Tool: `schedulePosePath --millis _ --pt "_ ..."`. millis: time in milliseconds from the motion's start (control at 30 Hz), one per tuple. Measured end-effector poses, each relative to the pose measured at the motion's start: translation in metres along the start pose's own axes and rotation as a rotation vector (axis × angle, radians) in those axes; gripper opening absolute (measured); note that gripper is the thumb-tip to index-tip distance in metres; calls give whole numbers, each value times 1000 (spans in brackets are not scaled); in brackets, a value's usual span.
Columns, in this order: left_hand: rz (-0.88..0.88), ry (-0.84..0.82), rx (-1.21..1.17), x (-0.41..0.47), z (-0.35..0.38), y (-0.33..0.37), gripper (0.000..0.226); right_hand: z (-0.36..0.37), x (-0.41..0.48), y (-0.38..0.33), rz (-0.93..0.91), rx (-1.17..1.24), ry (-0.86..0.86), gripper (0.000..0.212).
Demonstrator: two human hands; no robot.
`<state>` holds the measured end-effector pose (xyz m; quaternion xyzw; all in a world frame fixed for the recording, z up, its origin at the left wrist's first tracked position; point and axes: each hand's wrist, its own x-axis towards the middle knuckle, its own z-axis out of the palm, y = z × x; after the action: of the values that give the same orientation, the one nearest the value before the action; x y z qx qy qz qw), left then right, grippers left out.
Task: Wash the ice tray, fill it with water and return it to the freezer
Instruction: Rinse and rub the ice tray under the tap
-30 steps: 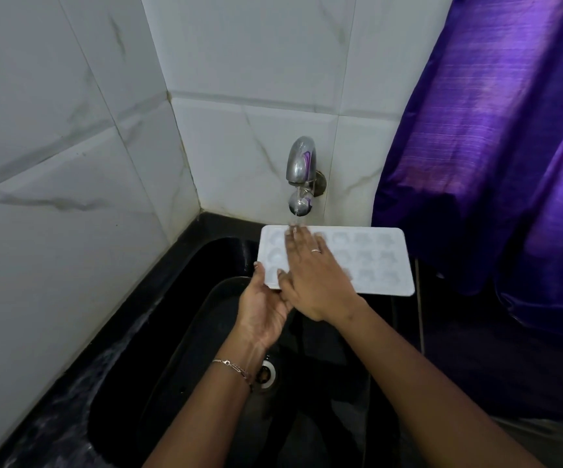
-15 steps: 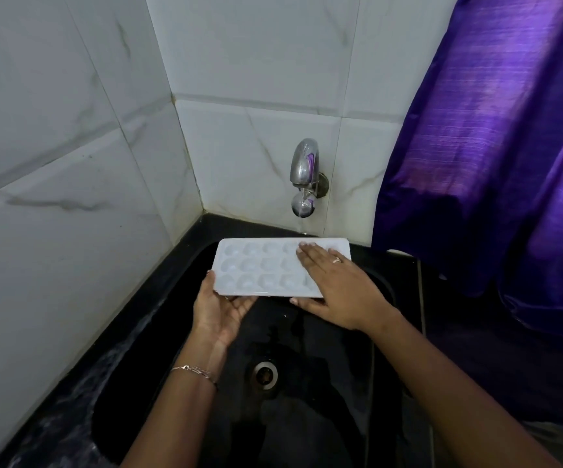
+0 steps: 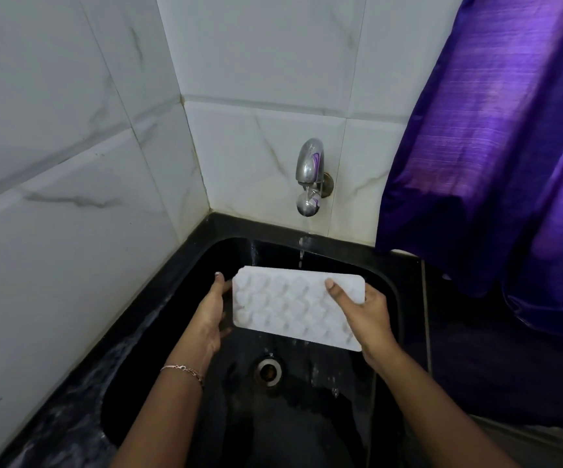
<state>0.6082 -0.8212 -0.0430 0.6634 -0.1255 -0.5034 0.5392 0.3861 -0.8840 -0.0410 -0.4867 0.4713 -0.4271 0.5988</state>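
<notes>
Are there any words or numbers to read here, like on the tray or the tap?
None: no words, numbers or signs show anywhere.
The ice tray, tap, wall tiles, curtain and sink are all plain.

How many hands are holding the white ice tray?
2. The left hand holds the left end of the ice tray, and the right hand holds its right end, thumb on top.

White, grey-veined tiles [image 3: 70,163] cover two walls that meet in a corner [image 3: 185,136]. A chrome tap [image 3: 310,173] juts from the back wall above a black sink [image 3: 158,383] set in a glossy black counter [image 3: 54,430]. A shiny purple curtain [image 3: 496,146] hangs over the counter's right edge.
</notes>
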Motion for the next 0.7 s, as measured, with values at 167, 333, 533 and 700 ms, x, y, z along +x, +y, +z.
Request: schedulePosePath --millis 167,333,533,700 --pt "208 33 66 7 4 0 32 1 14 4 350 98 -17 53" --pt "322 59 140 19 8 14 41 -10 35 6 541 462 -124 64" --pt "555 231 589 29 26 32 42 -16 47 -3 454 638 -176 65" --pt "694 395 1228 19 65 26 65 -17 53 -14 445 614 -95 57"
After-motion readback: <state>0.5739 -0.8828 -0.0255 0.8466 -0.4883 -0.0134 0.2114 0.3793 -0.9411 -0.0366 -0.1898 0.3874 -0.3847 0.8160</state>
